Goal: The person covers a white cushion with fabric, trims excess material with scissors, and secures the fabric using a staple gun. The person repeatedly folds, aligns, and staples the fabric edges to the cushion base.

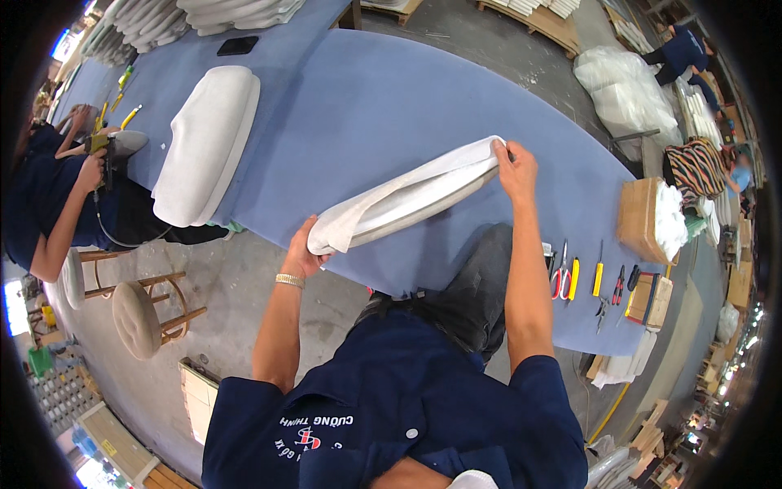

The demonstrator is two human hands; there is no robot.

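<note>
Between my hands is a long, curved cushion pad with white padding inside and a light grey fabric cover partly loose along it. My left hand is closed on its near left end, the fingers partly hidden behind the fabric. At the far right end my right hand pinches the cover's edge, thumb on top. The pad is tilted over the blue-covered table. To the left lies a stack of similar pale grey cushion pads.
Scissors, yellow cutters and pliers lie at the table's right. A cardboard box with white stuffing stands beyond them. At the left, a co-worker holds a tool over another pad. A dark phone lies far back.
</note>
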